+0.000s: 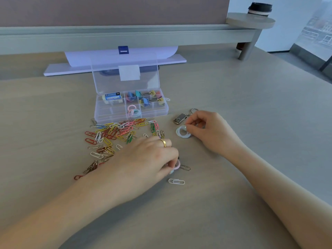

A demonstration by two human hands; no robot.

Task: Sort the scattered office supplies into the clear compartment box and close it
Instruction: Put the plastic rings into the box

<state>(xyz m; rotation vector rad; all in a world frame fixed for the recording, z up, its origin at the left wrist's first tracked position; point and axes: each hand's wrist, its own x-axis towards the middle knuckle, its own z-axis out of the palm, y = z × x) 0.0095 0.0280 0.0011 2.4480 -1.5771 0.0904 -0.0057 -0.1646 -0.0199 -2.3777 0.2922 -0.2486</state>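
On the desk (pixel 233 87), the left hand (pixel 152 159) pinches a pink ring (pixel 177 166) near loose paper clips (pixel 116 133); the right hand (pixel 206 130) pinches white rings (pixel 181 133) beside the open compartment box (pixel 131 105).

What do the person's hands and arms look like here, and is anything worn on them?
Both forearms are bare as far as the picture shows, with no sleeves, watch or bracelet in view. The left hand wears a plain gold band ring on one finger. The right hand shows no rings or gloves.
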